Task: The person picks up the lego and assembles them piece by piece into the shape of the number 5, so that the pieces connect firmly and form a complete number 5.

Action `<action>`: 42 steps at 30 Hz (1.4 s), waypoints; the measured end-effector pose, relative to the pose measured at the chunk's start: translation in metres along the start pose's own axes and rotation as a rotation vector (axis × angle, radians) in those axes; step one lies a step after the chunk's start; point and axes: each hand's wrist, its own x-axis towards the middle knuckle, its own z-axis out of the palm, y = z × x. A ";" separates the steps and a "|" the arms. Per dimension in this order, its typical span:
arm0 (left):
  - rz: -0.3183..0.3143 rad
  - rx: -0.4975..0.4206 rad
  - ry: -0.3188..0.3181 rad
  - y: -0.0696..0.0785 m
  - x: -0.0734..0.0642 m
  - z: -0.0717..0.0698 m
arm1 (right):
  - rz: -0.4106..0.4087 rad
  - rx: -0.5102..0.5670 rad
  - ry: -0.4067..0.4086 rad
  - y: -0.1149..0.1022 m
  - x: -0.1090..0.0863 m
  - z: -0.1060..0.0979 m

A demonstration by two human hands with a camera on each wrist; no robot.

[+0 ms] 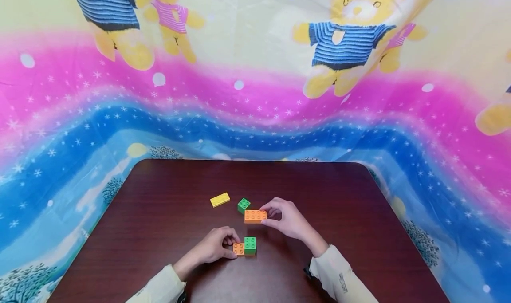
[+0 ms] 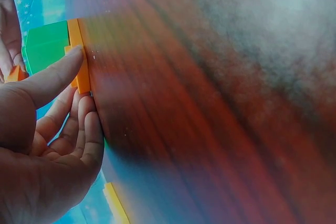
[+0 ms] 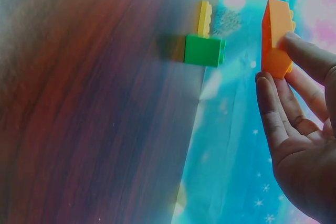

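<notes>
My right hand [image 1: 288, 218] pinches an eight-stud orange brick [image 1: 254, 216] by its right end. In the right wrist view this orange brick [image 3: 277, 24] is raised off the table, between thumb and fingers. Nearer to me, my left hand [image 1: 217, 244] holds the left end of a flat orange brick [image 1: 238, 249]. A green four-stud brick [image 1: 249, 245] is stacked on that flat piece's right half. The left wrist view shows the thumb along the flat brick [image 2: 76, 31], which lies at the table surface, fingertips at its end.
Behind the raised orange brick, a loose green brick [image 1: 243, 205] stands on the dark wooden table [image 1: 327, 183]. A flat yellow brick [image 1: 220, 199] lies to its left. A cloth printed with bears [image 1: 255, 103] hangs behind the table's far edge.
</notes>
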 end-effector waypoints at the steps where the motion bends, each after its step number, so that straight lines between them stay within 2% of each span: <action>1: -0.001 0.000 -0.001 0.000 0.000 0.000 | -0.006 0.006 -0.004 -0.001 -0.002 0.001; 19: -0.002 -0.028 -0.003 -0.001 0.001 0.000 | -0.031 0.047 -0.093 -0.023 -0.023 0.013; 29: -0.052 0.003 -0.003 0.000 0.001 0.001 | -0.051 0.042 -0.115 -0.022 -0.028 0.024; 36: -0.059 0.006 -0.008 0.002 0.000 0.000 | -0.020 0.055 -0.129 -0.021 -0.028 0.029; 42: -0.056 0.004 -0.001 0.001 0.000 0.000 | -0.036 0.059 -0.120 -0.017 -0.029 0.034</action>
